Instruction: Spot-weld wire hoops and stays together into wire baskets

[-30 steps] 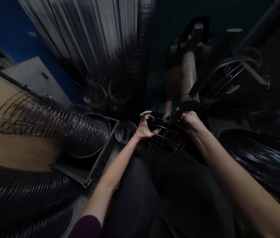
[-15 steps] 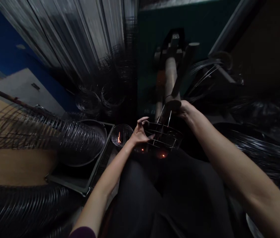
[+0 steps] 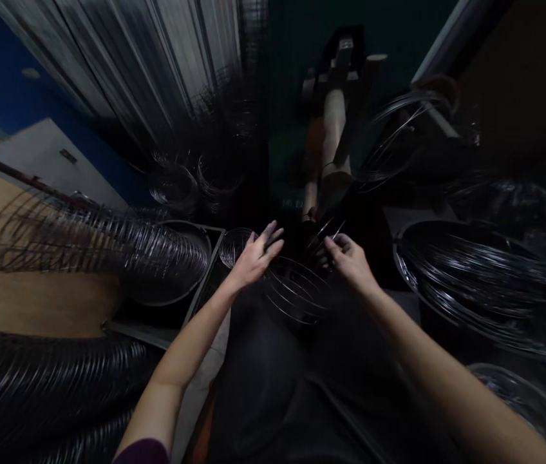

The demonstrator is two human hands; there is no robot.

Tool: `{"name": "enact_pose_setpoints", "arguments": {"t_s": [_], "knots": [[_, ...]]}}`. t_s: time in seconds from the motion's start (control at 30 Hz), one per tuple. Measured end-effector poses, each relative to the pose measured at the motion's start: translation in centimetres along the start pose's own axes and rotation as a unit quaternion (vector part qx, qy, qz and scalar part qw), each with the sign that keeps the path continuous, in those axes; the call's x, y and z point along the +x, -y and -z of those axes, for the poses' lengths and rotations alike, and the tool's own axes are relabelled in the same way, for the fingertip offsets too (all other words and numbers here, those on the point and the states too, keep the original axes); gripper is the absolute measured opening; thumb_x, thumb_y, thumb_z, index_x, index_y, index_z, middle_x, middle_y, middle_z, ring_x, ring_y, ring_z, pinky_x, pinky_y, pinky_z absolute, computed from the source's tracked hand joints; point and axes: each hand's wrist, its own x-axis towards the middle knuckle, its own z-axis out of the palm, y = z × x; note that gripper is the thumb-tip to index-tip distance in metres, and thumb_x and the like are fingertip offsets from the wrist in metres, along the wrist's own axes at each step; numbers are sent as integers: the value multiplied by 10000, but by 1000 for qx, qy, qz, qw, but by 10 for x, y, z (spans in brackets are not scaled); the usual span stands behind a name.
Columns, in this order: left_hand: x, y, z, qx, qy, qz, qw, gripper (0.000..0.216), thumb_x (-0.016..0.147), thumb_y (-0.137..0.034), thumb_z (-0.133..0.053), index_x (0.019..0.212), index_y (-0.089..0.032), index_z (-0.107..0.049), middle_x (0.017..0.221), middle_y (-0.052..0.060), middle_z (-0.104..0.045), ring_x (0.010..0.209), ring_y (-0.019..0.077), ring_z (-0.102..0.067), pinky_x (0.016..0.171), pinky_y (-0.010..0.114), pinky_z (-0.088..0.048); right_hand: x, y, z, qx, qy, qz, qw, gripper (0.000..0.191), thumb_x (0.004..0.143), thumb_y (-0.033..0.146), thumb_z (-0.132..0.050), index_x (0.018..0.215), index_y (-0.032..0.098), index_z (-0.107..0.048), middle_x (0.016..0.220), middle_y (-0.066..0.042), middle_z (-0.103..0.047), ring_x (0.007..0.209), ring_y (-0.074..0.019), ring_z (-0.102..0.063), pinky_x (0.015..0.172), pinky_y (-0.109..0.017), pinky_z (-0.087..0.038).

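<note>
A round frame of thin wire rings (image 3: pixel 297 298) hangs over my lap, tilted and partly blurred. My right hand (image 3: pixel 350 261) is closed, thumb against fingers, on the wire frame's upper right part, where short straight wires stick up. My left hand (image 3: pixel 257 254) is beside the frame's left edge with fingers stretched and apart; I cannot tell whether it touches the wire. Just above and beyond both hands is the machine's thick cylindrical arm (image 3: pixel 335 132), with a thinner rod (image 3: pixel 310 196) lower down. The frame's far side is lost in shadow.
Wire rings are stacked lengthwise (image 3: pixel 157 248) at left over a green crate (image 3: pixel 200 283). More black rings (image 3: pixel 51 386) lie lower left. A basin (image 3: pixel 401 258) of loose wires stands at right, with a clear round container (image 3: pixel 519 393) below it. Wire coils (image 3: pixel 174 187) sit behind.
The wire frame has come down and away from the machine's arm towards my lap. My right hand has moved down with it, my left hand has spread its fingers, and the orange sparks are gone.
</note>
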Motion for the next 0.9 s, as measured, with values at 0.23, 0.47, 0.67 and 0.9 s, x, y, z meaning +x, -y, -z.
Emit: {"name": "enact_pose_setpoints", "arguments": {"t_s": [0.23,0.47,0.67,0.9], "knots": [[2,-34,-71,-15,68,78,994,381,909,-519,-390,1019,-189,-543,967,76,-674,926,225,-635,847,367,-479,-45,-24,4,-290,83,123,946,154,778,237,-487,871,229,-609,833,-57,-687,785,-234,-649,752,-360,-510],[-12,-51,-94,-127,29,42,991,299,941,-461,-341,878,-209,-488,866,17,-615,823,151,-596,754,269,-466,-82,2,34,-509,146,215,821,276,859,169,-426,1006,185,-659,877,-109,-685,709,-227,-651,629,-308,-489],[-15,-71,-80,-89,4,60,994,349,954,-456,-293,809,-202,-484,641,-25,-502,603,119,-505,636,253,-409,-75,23,83,-451,125,298,832,228,872,254,-471,981,230,-669,910,-80,-680,802,-223,-652,744,-336,-513],[-31,-77,-51,-146,-47,41,987,434,866,-592,-443,715,-185,-421,572,-51,-344,500,70,-329,481,220,-279,-43,37,128,-428,96,265,859,449,864,370,-450,1274,225,-562,1162,-87,-634,1029,-258,-617,914,-415,-482]]}}
